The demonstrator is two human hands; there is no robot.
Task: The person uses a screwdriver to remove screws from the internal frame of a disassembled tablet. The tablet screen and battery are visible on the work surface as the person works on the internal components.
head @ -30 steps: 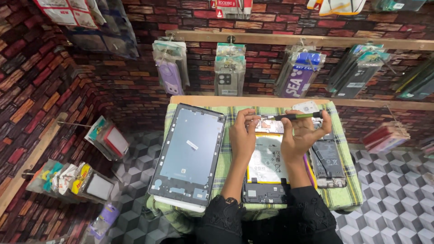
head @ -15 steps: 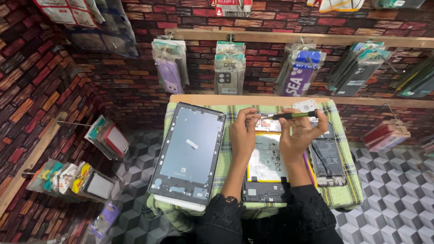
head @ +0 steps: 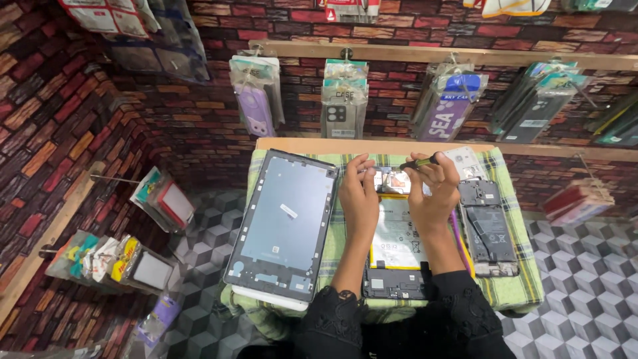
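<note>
An opened tablet (head: 397, 247) with a white battery lies on a green checked cloth (head: 518, 286) over a small table. My left hand (head: 359, 194) rests on the tablet's upper left part, fingers by its top edge. My right hand (head: 433, 191) holds a thin black screwdriver with a green and yellow band (head: 415, 161), its tip pointing left at the tablet's top edge. Both forearms in black sleeves cover the tablet's sides.
A grey tablet back frame (head: 284, 226) lies to the left on the cloth. An opened phone (head: 486, 227) and a white phone cover (head: 465, 161) lie to the right. Packaged phone cases (head: 344, 100) hang on the brick wall behind. More packages (head: 113, 259) hang at left.
Both hands have stayed at the tablet's top edge. The screwdriver in my right hand has shifted slightly left and tilted a little.
</note>
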